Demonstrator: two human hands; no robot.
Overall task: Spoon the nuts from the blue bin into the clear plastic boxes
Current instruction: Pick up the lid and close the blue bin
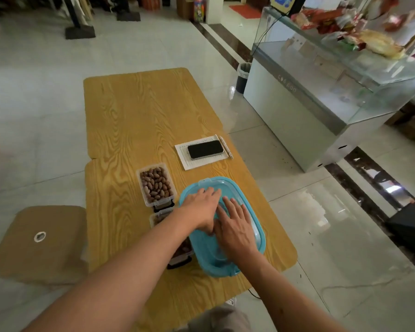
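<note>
The blue bin (pixel 252 209) stands on the near right of the wooden table (pixel 134 111) with its blue-rimmed clear lid on top. My left hand (pixel 203 208) and my right hand (pixel 236 230) both lie flat on that lid, fingers straight, side by side. Left of the bin a clear plastic box (pixel 156 184) holds brown nuts and has no lid. A second clear box (pixel 159 218) sits nearer to me, mostly hidden under my left forearm. No spoon is in view.
A phone (pixel 205 149) lies on a sheet of paper (pixel 197 161) with a pen (pixel 226 146) beside it, behind the bin. A brown stool (pixel 43 243) stands left of the table. A glass counter (pixel 321 92) stands to the right.
</note>
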